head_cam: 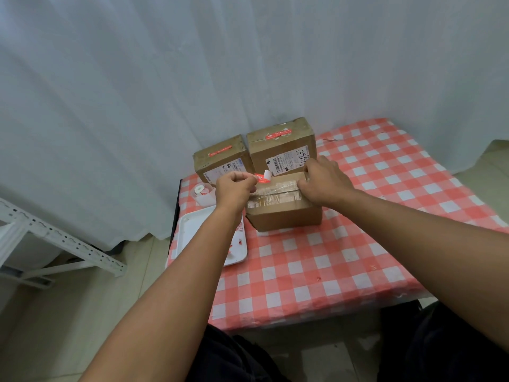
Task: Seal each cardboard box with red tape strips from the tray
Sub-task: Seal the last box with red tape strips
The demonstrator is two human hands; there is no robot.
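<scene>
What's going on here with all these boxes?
A person is sealing cardboard boxes with red tape. The left hand pinches a red tape strip just above the front box, while the right hand holds that box's far right end. The strip is not stuck down yet. Two boxes behind, the left rear box and the right rear box, already carry red strips on top. A white tray with tape scraps sits at the left.

2 bare forearms, no sleeves; dark black trousers (pixel 440 348) below.
</scene>
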